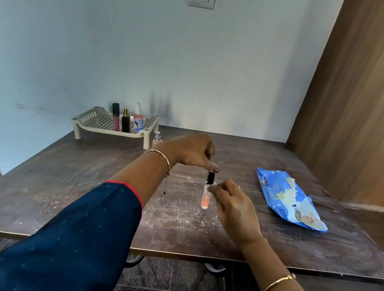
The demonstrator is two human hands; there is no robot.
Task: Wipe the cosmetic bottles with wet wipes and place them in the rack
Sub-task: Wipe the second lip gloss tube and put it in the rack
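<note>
a slim cosmetic bottle (206, 197) stands upright near the middle of the dark wooden table (79, 191), its clear body filled with orange-pink liquid and topped by a tall black cap. the left hand (191, 151) comes down from above, its fingertips closed on the top of that cap. the right hand (232, 203) is pinched together on a small white wet wipe (209, 188), pressed against the bottle's shoulder just under the cap. pale dust is scattered on the table around the bottle's base. at the far left of the table sits a cream plastic rack (95, 119) holding a pink gloss tube, a dark bottle with a gold top and a clear pump bottle. a small pink spray bottle (157, 139) stands on the table just beside the rack's right leg. a blue wipes packet (287, 199) lies to the right, well apart from the hands
</note>
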